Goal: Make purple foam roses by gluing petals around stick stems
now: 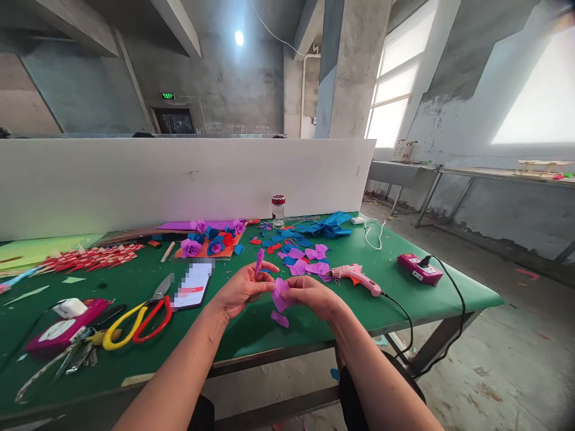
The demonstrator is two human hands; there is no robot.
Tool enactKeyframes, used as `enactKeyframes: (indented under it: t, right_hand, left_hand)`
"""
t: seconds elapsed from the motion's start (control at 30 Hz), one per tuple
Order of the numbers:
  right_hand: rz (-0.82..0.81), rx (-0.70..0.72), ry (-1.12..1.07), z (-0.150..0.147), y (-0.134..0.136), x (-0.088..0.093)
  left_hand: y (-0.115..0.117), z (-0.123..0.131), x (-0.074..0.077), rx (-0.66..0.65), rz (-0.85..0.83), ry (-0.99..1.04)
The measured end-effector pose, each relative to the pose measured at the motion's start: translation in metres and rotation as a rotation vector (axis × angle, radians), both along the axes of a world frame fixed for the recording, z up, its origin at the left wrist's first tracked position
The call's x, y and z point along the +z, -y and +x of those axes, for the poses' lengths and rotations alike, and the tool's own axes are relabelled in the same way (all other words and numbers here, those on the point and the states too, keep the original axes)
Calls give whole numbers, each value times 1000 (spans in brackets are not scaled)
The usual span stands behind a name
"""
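My left hand (245,290) is closed around a small rolled purple paper piece (260,262) that sticks up above its fingers. Its thumb and fingertip also reach the edge of a purple paper petal (280,294). My right hand (312,294) pinches that petal from the other side. Just below, a loose purple petal (279,319) lies on the green table. Beyond my hands are scattered purple petals (299,266) mixed with blue and red scraps. A pink glue gun (357,277) rests on the table to the right of my right hand.
Finished paper roses (192,247) sit on an orange sheet at the back. To the left are scissors (155,308), a phone (194,286), keys (83,353) and a magenta power strip (67,329). Another power strip (418,269) with a black cord is at right. A glass jar (278,211) stands behind.
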State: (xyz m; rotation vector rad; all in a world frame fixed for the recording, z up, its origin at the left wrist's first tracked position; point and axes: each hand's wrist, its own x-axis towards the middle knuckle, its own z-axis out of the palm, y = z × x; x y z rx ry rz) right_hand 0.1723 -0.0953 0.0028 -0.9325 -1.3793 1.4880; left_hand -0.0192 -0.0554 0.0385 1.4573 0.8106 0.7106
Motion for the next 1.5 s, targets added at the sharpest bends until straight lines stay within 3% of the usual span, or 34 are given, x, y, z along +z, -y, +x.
enactKeyframes:
  t: [0.17,0.27,0.37,0.57,0.8,0.9,1.07,1.5]
  right_hand:
    - [-83,-353,-202,10,-4,-11]
    - [-95,-549,-290,10,-7,-17]
    - [-43,-618,-304,6,-10,-17]
    - [82,-669,-256,1,-11,-7]
    - [182,-649,-148,-18,-2,0]
    - [181,-626,-141,-24,3,1]
    - [167,-626,-147,-20,3,0]
    - [196,-575,-231,-26,6,4]
  left_hand:
    - [0,3,-6,204,-18,-89]
    - [1,6,-12,230,-10,-116]
    - [4,9,-18,220,65,-92]
    - [18,14,-25,186,64,45]
    - [30,8,-28,331,-13,187]
    - [32,7,-31,379,17,199]
    - [36,10,-31,346,133,229]
    - [39,18,-36,417,63,317]
